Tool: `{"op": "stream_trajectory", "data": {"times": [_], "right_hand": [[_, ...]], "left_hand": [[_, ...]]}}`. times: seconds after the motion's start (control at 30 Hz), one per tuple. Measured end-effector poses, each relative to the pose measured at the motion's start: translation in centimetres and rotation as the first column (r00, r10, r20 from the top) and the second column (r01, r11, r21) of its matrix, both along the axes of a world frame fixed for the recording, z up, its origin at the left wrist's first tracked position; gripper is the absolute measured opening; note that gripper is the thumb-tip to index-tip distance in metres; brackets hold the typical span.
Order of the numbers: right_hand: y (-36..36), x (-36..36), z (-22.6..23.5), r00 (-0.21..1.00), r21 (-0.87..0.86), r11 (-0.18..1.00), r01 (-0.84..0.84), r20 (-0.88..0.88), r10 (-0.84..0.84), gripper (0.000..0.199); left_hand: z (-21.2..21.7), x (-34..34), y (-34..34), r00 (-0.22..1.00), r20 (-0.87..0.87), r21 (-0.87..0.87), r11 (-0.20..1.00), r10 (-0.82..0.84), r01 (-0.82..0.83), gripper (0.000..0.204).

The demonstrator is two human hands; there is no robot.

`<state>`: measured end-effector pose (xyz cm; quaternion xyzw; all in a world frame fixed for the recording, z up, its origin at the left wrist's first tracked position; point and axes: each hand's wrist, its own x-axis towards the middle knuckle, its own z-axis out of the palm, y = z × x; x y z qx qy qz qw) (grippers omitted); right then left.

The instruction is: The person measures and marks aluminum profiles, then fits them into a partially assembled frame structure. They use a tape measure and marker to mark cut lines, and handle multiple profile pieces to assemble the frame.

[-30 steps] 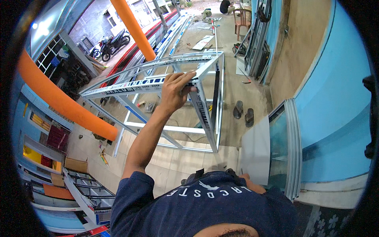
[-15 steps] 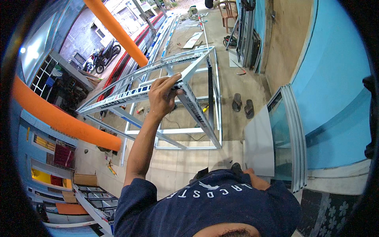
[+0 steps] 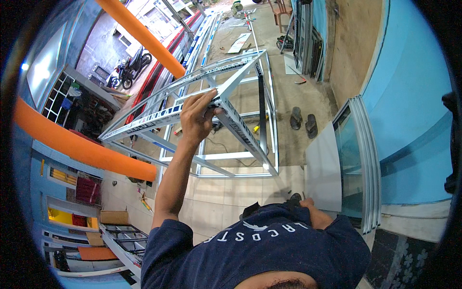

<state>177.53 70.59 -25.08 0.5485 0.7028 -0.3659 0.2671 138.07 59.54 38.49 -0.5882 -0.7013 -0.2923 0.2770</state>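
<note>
A tall box-shaped frame of white aluminium profiles (image 3: 240,126) with printed strips stands in front of me. My left hand (image 3: 196,117) is closed on its near top corner, fingers over the upper bar and thumb by the corner joint. Down at my right side hangs my right hand (image 3: 307,203), mostly behind my shirt and arm. Its fingers are too small and hidden to read. It is nearest a pale flat panel (image 3: 323,171) that leans by a stack of glazed aluminium frames (image 3: 358,164).
A pair of sandals (image 3: 303,122) lies on the floor right of the frame. Orange pillars (image 3: 86,144) rise at the left. Long profiles (image 3: 197,43) lie farther back, near a green power saw (image 3: 237,6) and a brown chair (image 3: 280,13). A cable (image 3: 226,148) runs across the floor inside the frame.
My view has turned slightly, so the surroundings sit a little to the right. My left hand keeps its hold on the frame's corner. My right hand has shifted slightly upward in view.
</note>
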Motion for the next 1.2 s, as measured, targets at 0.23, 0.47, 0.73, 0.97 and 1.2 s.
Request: {"op": "stream_trajectory", "data": {"times": [0.23, 0.47, 0.73, 0.97, 1.2], "right_hand": [[-0.8, 0.8, -1.0, 1.000, 0.054, 0.999, 0.006, -0.028, -0.004, 0.058], [0.0, 0.7, -1.4, 0.996, 0.017, 0.998, -0.053, -0.066, 0.054, 0.055], [0.3, 0.8, 2.5, 0.999, -0.060, 0.997, -0.042, -0.037, 0.040, 0.062], [0.7, 1.3, 4.4, 0.997, -0.109, 0.991, -0.077, -0.015, 0.076, 0.070], [1.2, 1.7, 0.8, 1.000, -0.103, 0.995, -0.013, -0.011, 0.012, 0.058]], "left_hand": [[-0.2, -0.1, 0.1, 0.996, -0.089, 0.020, 1.000, -0.015, 0.016, 0.048], [-0.2, -0.2, 0.1, 0.992, -0.119, 0.030, 0.999, -0.033, 0.037, 0.047], [-0.2, -0.2, 0.0, 0.993, -0.117, 0.017, 0.999, -0.025, 0.027, 0.047], [-0.2, -0.2, -0.1, 0.994, -0.110, 0.016, 1.000, -0.020, 0.022, 0.048], [-0.3, -0.3, 0.0, 0.992, -0.124, 0.046, 0.998, -0.029, 0.035, 0.048]]}}
